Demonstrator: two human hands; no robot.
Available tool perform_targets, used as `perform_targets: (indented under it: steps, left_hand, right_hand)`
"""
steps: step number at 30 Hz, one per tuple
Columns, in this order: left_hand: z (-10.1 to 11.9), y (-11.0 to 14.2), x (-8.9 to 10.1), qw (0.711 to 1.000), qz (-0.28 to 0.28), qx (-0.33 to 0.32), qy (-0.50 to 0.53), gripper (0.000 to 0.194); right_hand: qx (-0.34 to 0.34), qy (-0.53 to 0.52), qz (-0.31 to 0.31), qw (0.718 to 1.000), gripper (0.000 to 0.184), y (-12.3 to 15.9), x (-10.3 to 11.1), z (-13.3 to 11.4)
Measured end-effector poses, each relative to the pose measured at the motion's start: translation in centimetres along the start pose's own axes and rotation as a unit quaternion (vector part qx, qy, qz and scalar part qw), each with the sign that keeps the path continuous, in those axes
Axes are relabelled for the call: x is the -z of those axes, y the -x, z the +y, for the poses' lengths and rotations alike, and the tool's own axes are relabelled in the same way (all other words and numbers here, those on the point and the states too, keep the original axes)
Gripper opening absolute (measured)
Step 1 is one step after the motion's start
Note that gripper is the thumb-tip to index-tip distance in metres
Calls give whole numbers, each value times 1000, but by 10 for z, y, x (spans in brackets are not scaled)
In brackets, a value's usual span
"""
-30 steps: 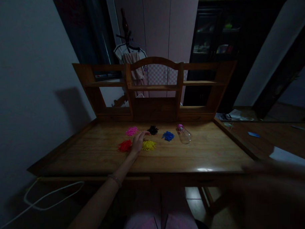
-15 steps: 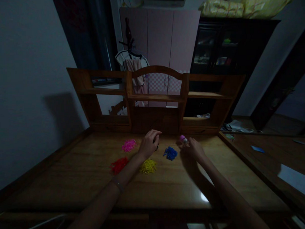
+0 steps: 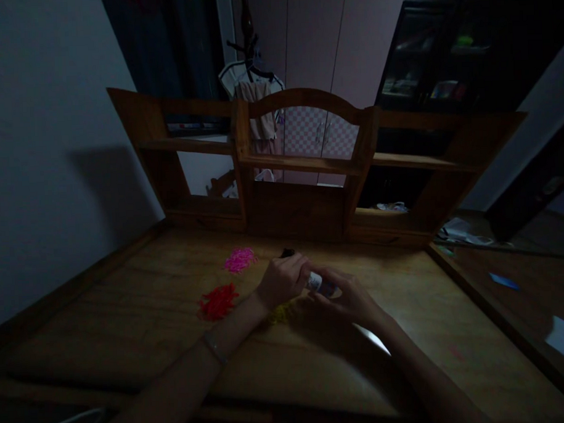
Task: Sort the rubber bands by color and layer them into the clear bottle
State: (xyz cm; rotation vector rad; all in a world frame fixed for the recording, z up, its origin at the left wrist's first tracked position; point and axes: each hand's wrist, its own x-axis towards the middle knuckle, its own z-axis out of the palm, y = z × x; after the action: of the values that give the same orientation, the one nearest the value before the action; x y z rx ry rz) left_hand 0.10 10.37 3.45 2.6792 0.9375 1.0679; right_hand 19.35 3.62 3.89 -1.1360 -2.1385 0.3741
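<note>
Bare forearms (image 3: 407,353), thin left-wrist bracelet (image 3: 215,348)

Left hand (image 3: 283,278), right hand (image 3: 353,296): gripping one bottle (image 3: 314,281). Left of hands, on desk (image 3: 143,340): pink pile (image 3: 240,260), red pile (image 3: 219,302).

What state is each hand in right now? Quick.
Left hand: closed on the top end of the bottle; exact finger placement hidden.
Right hand: closed around the bottle's body, thumb and fingers on opposite sides.

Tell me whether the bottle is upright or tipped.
Tipped: the bottle slants sideways in the right hand, its white neck toward the left hand.
</note>
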Motion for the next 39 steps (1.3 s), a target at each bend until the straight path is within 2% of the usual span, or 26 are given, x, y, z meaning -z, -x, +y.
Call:
perform_targets:
  steps: [4,6,8,10,12,14,17,19,22,27,30,32,35,37,39]
  left_hand:
    - [2,-1,-1,997,34,51,56,45]
    - [2,-2,-5,989,42,123,73,51]
    - [2,-2,-8,976,28,203,78,59]
    - [1,-1,-10,965,14,240,106,62]
    - [2,-1,-10,959,33,220,173,52]
    - [3,-2,-10,949,65,168,260,34]
    - [5,-6,-11,921,57,98,372,46]
    - [4,-8,-14,909,37,82,406,43]
    - [-2,-8,-18,910,32,101,401,39]
    - [-10,-6,-13,932,24,158,326,34]
    - [-8,-7,-9,925,47,134,351,46]
    - [-7,-8,-9,912,38,108,393,55]
    - [-9,-9,-11,911,16,71,406,42]
    - [-11,-9,-12,917,11,81,391,38]
    - [-12,-8,-12,918,5,127,376,37]
  right_hand:
    - [22,98,16,995,52,0,-6,8]
    - [51,181,13,982,52,-1,-7,10]
    - [81,255,5,963,50,-2,-6,10]
    - [96,293,8,951,49,-2,-5,10]
    - [87,304,28,948,47,-2,-2,12]
    - [64,300,62,950,46,-2,2,15]
    - [38,292,106,950,48,-2,7,25]
    - [39,292,114,949,50,-1,10,31]
    - [49,293,104,949,52,0,10,36]
    - [47,301,85,949,50,-1,10,30]
    - [39,300,89,949,48,-2,11,26]
    - [36,296,98,949,48,-2,12,28]
    - [36,293,97,951,48,-1,12,33]
    - [36,293,86,951,50,0,12,36]
    - [35,296,75,952,50,1,11,35]
